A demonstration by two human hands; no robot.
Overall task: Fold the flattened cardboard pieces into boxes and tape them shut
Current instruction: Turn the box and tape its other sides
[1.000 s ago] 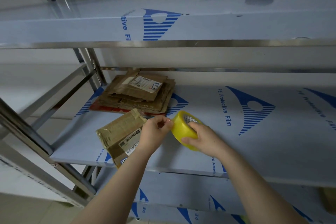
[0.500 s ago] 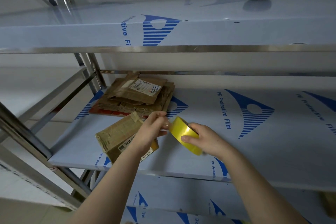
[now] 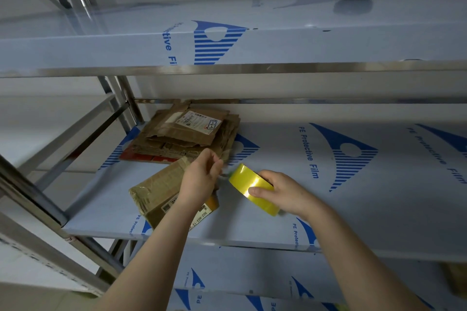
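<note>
In the head view, the right hand is gripping the yellow tape roll, fingers curled over its outer face. It is holding the roll just above the shelf, probably so the strip can run off freely. The left hand, fingertips pinched together, seems to be drawing the roll's loose end toward the folded box lying under its wrist, ready for sealing. The stack of flattened cardboard is waiting behind the box.

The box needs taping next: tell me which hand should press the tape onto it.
Left, probably. The left hand is over the cardboard box, fingers curled beside the yellow tape roll; the right hand is gripping that roll, off to the box's side.
</note>
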